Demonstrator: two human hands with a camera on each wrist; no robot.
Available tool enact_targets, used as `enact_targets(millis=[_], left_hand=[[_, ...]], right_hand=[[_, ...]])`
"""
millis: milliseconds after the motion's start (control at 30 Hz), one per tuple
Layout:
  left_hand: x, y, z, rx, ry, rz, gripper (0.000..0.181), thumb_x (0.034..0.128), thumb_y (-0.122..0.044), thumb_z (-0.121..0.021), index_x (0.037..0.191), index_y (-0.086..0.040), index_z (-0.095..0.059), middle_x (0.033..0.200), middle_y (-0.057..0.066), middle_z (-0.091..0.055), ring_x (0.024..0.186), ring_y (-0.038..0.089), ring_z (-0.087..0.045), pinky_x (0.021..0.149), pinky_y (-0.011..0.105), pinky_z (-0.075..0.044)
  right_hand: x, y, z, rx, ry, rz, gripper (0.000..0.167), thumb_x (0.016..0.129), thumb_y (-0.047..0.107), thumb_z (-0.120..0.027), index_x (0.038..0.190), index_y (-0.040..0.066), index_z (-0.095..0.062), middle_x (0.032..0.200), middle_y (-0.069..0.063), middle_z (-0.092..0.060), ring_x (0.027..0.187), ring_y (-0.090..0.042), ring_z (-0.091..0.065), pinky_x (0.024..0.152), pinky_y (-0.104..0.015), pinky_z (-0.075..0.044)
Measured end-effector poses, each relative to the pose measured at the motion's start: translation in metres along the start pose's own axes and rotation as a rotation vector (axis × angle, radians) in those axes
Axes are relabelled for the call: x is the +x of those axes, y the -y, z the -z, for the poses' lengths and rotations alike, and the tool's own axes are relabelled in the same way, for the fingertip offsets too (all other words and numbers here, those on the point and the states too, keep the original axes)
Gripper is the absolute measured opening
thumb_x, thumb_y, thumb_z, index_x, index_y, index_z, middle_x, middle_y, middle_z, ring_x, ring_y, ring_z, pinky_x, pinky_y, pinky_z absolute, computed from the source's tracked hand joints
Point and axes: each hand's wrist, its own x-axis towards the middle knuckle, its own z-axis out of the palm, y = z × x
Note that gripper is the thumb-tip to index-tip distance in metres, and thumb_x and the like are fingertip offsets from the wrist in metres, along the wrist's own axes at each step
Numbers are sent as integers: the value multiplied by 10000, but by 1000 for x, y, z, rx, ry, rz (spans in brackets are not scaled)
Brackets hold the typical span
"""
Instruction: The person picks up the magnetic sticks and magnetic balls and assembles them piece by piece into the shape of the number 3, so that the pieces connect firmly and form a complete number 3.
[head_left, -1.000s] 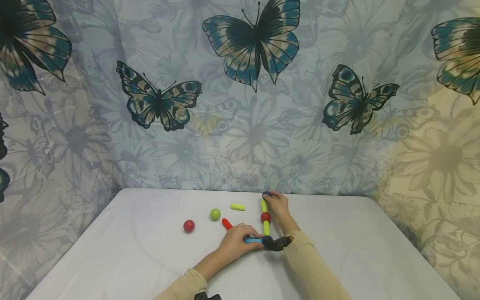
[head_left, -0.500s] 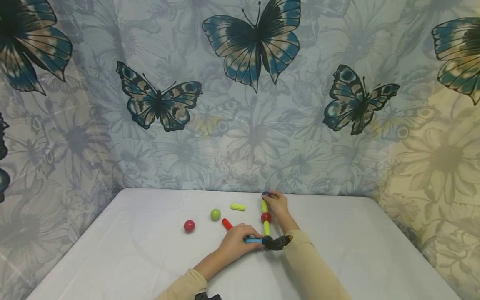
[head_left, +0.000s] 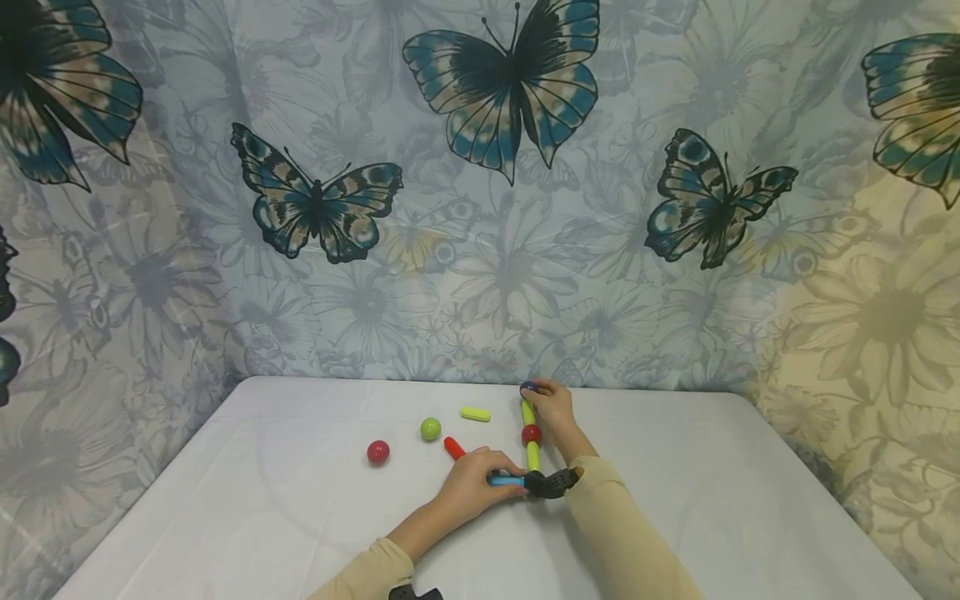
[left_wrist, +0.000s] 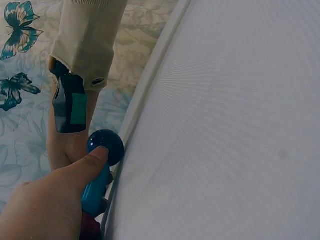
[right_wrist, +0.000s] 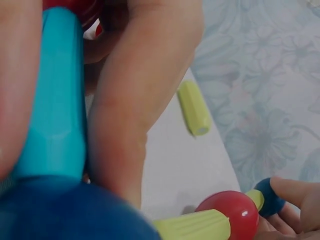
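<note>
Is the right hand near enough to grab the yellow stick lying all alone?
Probably yes: the right hand looks near the loose yellow stick, but it grips a dark blue ball, and a second yellow stick lies between, to reach over.

The head view is softly, evenly lit, the patterned backdrop (head_left: 885,367) warming to yellow toward the right; a faint shadow falls beside the right sleeve (head_left: 630,533). The left wrist view is dim, moiré rippling the white table (left_wrist: 225,130). In the right wrist view, the near blue ball (right_wrist: 65,212) blurs; the red ball (right_wrist: 232,212) glints.
</note>
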Motion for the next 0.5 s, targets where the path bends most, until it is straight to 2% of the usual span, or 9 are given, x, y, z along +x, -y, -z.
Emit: enact_targets(millis=[500], left_hand=[[0,-1,0,13,-3,-3,241,781,-385,-798,995,-278,-769,930,-153,-743,780,-14,-548,668,103,-428]], right_hand=[[1,1,1,-62,11,0,433,943,86,-610,1346,-36,-511,1393,-286,-504,1293,-381,-505,1082,-464,-446]])
